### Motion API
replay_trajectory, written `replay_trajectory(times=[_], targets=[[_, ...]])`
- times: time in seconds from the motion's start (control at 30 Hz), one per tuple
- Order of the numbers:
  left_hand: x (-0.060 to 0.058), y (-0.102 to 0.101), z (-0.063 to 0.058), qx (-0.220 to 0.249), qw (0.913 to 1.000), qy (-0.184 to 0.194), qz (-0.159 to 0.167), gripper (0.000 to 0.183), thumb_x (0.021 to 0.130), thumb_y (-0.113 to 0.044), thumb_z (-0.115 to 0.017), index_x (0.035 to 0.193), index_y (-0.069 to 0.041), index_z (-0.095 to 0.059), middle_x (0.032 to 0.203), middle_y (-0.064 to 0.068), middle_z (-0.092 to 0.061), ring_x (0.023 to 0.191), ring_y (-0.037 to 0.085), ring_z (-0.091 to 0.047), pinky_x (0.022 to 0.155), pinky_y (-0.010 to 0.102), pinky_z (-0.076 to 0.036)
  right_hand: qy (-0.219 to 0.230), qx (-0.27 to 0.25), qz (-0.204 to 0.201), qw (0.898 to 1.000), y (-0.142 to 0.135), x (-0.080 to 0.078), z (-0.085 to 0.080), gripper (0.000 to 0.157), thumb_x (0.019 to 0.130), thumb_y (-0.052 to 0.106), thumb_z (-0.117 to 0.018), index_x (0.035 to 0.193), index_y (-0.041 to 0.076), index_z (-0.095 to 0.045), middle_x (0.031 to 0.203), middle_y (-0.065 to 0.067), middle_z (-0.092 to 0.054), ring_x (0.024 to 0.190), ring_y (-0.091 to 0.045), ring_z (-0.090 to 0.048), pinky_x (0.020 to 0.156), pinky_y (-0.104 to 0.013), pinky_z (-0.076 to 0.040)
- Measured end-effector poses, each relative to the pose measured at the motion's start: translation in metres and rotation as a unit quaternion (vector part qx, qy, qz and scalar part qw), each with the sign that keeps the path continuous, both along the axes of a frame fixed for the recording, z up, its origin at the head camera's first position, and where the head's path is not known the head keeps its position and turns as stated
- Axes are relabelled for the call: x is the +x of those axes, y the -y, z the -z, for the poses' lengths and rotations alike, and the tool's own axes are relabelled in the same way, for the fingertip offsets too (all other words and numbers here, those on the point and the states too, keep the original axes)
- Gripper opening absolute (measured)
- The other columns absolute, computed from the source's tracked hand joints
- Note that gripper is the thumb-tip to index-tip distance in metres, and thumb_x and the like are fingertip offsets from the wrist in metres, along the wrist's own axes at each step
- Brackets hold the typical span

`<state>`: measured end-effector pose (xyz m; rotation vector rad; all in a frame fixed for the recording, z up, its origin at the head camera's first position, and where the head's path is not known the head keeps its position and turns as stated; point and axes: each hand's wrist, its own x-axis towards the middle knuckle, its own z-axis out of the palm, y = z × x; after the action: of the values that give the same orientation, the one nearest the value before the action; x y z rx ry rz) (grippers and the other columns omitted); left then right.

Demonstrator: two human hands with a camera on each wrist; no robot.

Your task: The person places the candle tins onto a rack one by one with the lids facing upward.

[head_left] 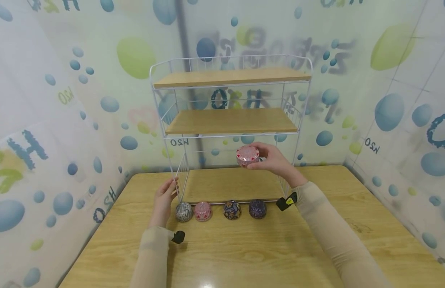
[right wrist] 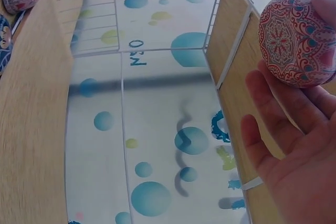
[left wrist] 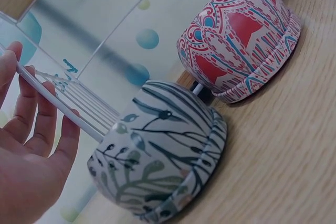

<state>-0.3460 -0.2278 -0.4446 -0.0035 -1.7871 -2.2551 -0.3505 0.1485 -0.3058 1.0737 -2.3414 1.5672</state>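
Observation:
My right hand (head_left: 276, 161) holds a round red-and-pink patterned tin (head_left: 247, 155) between thumb and fingers, raised in front of the rack below its middle shelf. In the right wrist view the tin (right wrist: 296, 40) shows a mandala-like face, with the thumb on one side and fingers on the other. At the rack's lower left, my left hand (head_left: 164, 203) pinches a white metal post (left wrist: 58, 103). Close by that hand on the table stand a grey-green leaf-patterned tin (head_left: 184, 211) and a pink-and-red tin (head_left: 202, 211).
The white wire rack has wooden top (head_left: 233, 77), middle (head_left: 231, 121) and bottom (head_left: 229, 182) shelves. Along its front edge on the wooden table (head_left: 229, 252) are also a dark floral tin (head_left: 231, 210) and a dark purple tin (head_left: 257, 209). Patterned curtains (head_left: 100, 80) enclose the table.

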Motion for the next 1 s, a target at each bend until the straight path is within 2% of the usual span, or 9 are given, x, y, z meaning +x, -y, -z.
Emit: replay_trajectory(times=[0.27,0.4,0.57,0.73,1.0], targets=[[0.007,-0.001,-0.009,0.013,0.9998,0.007,0.012,0.034,0.101,-0.010,-0.051,0.129,0.009,-0.053,0.106,0.002,-0.061,0.096,0.014,-0.054,0.104,0.050,-0.036,0.005,0.001,-0.004,1.000,0.002,0.003,-0.011,0.056,0.077,-0.001,-0.077,0.129,-0.005,-0.055,0.118,-0.017,-0.061,0.104,-0.026,-0.058,0.089,-0.036,-0.047],[0.004,-0.001,-0.005,0.015,0.9999,0.005,0.007,0.034,0.101,-0.014,-0.053,0.128,0.006,-0.055,0.104,0.000,-0.061,0.095,0.012,-0.054,0.104,0.050,-0.036,0.005,0.003,-0.008,1.000,0.005,0.004,-0.016,0.058,0.077,0.002,-0.079,0.130,-0.002,-0.055,0.119,-0.016,-0.060,0.106,-0.027,-0.058,0.089,-0.038,-0.048],[-0.002,0.001,0.004,-0.007,1.0000,-0.001,-0.004,0.034,0.100,-0.021,-0.056,0.126,0.001,-0.059,0.105,-0.002,-0.060,0.095,0.010,-0.054,0.102,0.047,-0.040,0.003,0.017,0.001,1.000,0.011,0.005,-0.022,0.063,0.077,0.009,-0.081,0.133,0.002,-0.054,0.120,-0.013,-0.061,0.107,-0.026,-0.058,0.088,-0.040,-0.048],[-0.004,0.002,0.007,-0.009,0.9999,-0.006,-0.001,0.032,0.098,-0.024,-0.058,0.122,-0.004,-0.063,0.105,-0.001,-0.058,0.095,0.011,-0.054,0.103,0.049,-0.039,0.002,0.019,0.006,1.000,0.019,0.006,-0.030,0.065,0.077,0.005,-0.080,0.135,0.000,-0.052,0.121,-0.015,-0.060,0.108,-0.028,-0.058,0.089,-0.041,-0.048],[-0.004,0.002,0.007,-0.015,0.9998,-0.010,0.003,0.041,0.099,-0.024,-0.058,0.128,0.004,-0.056,0.103,-0.002,-0.059,0.095,0.011,-0.053,0.104,0.051,-0.037,-0.004,0.010,-0.008,1.000,0.027,0.007,-0.041,0.062,0.078,0.006,-0.079,0.133,0.000,-0.054,0.120,-0.013,-0.060,0.107,-0.026,-0.058,0.088,-0.040,-0.048]])
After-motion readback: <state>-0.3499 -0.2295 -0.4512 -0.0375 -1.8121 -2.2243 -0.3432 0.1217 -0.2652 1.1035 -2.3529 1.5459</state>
